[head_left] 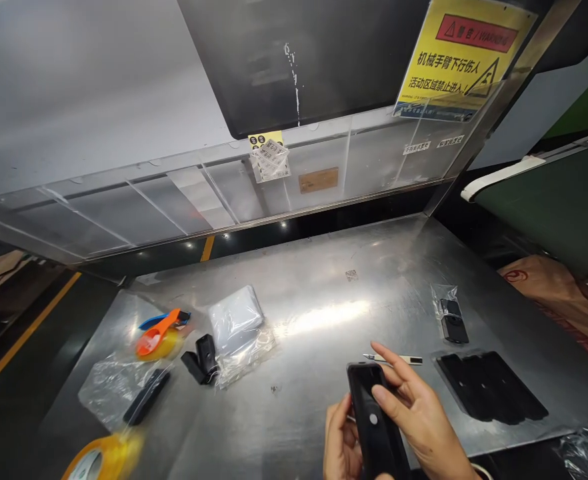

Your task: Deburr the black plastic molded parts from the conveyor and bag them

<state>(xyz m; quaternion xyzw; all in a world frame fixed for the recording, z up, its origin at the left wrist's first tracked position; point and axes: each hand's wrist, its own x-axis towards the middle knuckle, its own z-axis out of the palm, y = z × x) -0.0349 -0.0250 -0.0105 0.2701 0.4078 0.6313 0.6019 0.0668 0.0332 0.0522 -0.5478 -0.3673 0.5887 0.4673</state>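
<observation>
A black oblong device [381,440] with a pale round spot on its face is held between my two hands near the table's front edge. My left hand [341,440] wraps its fingers round the device's left side. On the right side, my right hand [417,417] grips it with the thumb on its face and the index finger raised off it. Just behind the device lies a slim white tool with a pointed metal tip [409,360]. Several black flat pieces [491,387] lie side by side to the right. Behind them is a black item in a clear bag [454,321].
Left on the metal table [314,267] are a stack of clear bags [237,320], black pieces [201,360], an orange tape dispenser [159,335], a black item [147,397] on clear plastic and a yellow tape roll [99,460]. A transparent partition [324,160] stands along the back.
</observation>
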